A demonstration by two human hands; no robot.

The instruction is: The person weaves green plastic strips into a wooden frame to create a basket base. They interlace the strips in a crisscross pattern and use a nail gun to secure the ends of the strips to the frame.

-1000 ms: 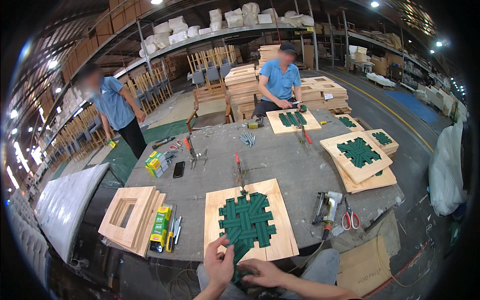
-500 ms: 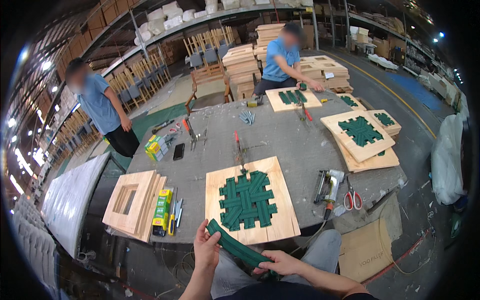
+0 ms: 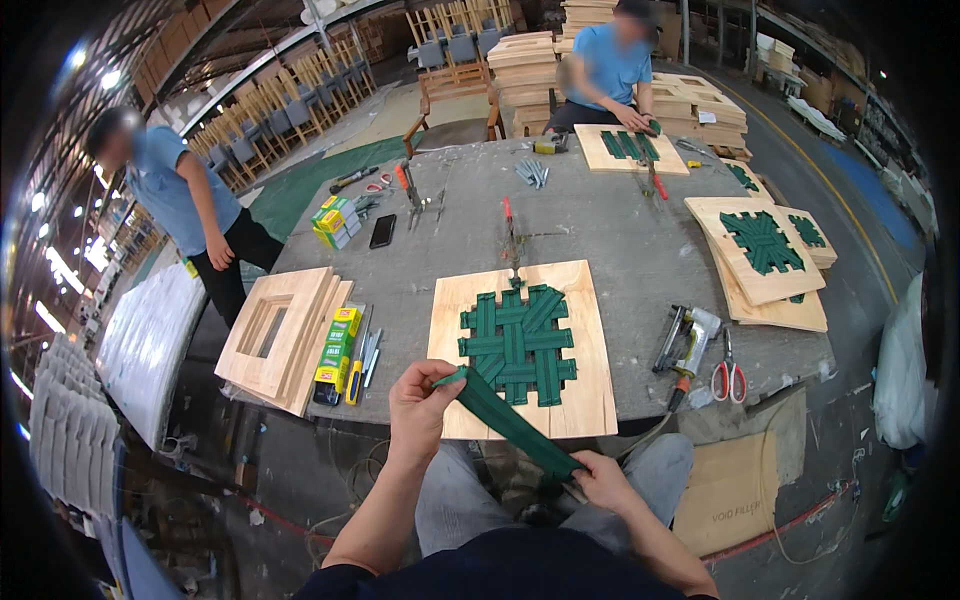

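Between my hands stretches a dark green webbing strap (image 3: 516, 424), slanting down to the right in front of the near edge of a wooden seat frame (image 3: 595, 380). My left hand (image 3: 420, 405) pinches its upper end between thumb and fingers, close to the frame's lower left corner. Lower down, my right hand (image 3: 607, 484) grips the strap above my lap. Green straps woven crosswise and diagonally (image 3: 515, 345) cover the opening of the frame, which lies on the grey table. A red-handled clamp (image 3: 509, 225) stands at its far edge.
A staple gun (image 3: 690, 350) and red-handled scissors (image 3: 728, 380) lie right. Bare frames (image 3: 275, 340), a yellow-green box (image 3: 338, 350) and a utility knife (image 3: 356, 375) sit left. Webbed frames (image 3: 750, 250) are stacked far right. One person (image 3: 608, 75) works across the table; another (image 3: 185, 190) stands left.
My left hand has raised the strap's end toward the frame, bending its tip over. The strap hangs steeper between my hands. The person at left has shifted, and the view has tilted down.
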